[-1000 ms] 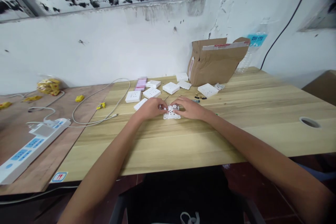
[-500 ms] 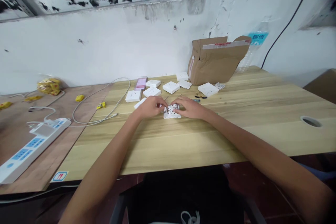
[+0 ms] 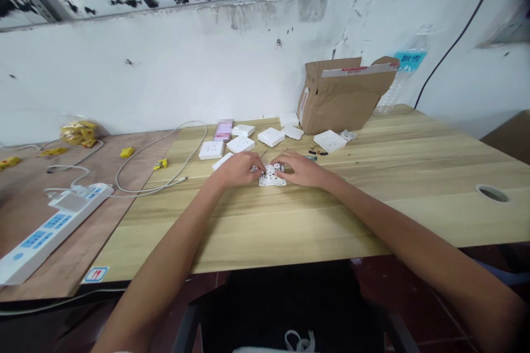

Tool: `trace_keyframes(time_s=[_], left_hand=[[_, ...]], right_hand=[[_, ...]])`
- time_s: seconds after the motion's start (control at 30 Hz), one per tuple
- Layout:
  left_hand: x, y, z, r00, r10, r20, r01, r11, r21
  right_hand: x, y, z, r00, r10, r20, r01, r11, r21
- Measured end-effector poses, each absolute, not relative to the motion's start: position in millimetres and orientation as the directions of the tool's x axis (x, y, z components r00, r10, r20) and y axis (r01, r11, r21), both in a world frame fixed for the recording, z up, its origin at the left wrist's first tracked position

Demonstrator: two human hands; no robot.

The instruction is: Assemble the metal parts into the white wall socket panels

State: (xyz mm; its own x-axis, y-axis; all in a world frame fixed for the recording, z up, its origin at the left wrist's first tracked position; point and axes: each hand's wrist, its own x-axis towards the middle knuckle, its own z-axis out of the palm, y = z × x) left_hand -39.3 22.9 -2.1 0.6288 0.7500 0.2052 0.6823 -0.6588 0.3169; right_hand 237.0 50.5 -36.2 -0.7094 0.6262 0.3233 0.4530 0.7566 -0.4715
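Observation:
A white wall socket housing (image 3: 272, 178), its inner side facing up, lies on the wooden table between my two hands. My left hand (image 3: 241, 170) grips its left edge, fingers bent and thumb at the top left. On the opposite side my right hand (image 3: 304, 170) holds the right edge, with its fingertips over the upper right part. Small details inside the housing are too fine to make out, and the fingers cover part of it. Behind the hands lie several white socket panels (image 3: 271, 137). Small dark and brass-coloured parts (image 3: 318, 152) sit to the right of them.
A brown cardboard package (image 3: 348, 99) leans by the wall, beside a clear plastic bottle (image 3: 408, 66). At left are a white power strip (image 3: 53, 231), a looped white cable (image 3: 157, 190) and a bag of yellow pieces (image 3: 78, 133). A round hole (image 3: 492, 193) opens at right.
The view has shifted very slightly. Both hands stay at the socket housing, with only tiny finger movement.

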Motion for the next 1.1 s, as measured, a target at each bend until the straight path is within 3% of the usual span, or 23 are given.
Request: trace_keyframes(time_s=[0.27,0.53,0.77,0.97,1.1], left_hand=[[-33.4,26.0,-8.2,0.574,0.800,0.177,0.747,-0.600,0.286],[-25.7,27.2,-2.4,0.545,0.833,0.091,0.817,-0.553,0.165],[-26.1,29.0,-6.0,0.492,0.863,0.114,0.794,-0.499,0.349],[-20.9,27.6,-6.6,0.454,0.882,0.123,0.798,-0.465,0.383],[-18.4,28.1,-8.5,0.424,0.899,0.112,0.767,-0.422,0.484]], right_hand=[[236.7,49.7,-34.2,-0.714,0.623,0.319,0.450,0.758,-0.473],[237.1,49.2,-33.2,-0.716,0.634,0.293,0.465,0.745,-0.479],[236.6,49.4,-32.9,-0.709,0.638,0.302,0.462,0.743,-0.485],[236.7,50.7,-34.7,-0.712,0.637,0.295,0.470,0.745,-0.473],[236.5,50.9,-35.3,-0.711,0.638,0.296,0.473,0.745,-0.470]])
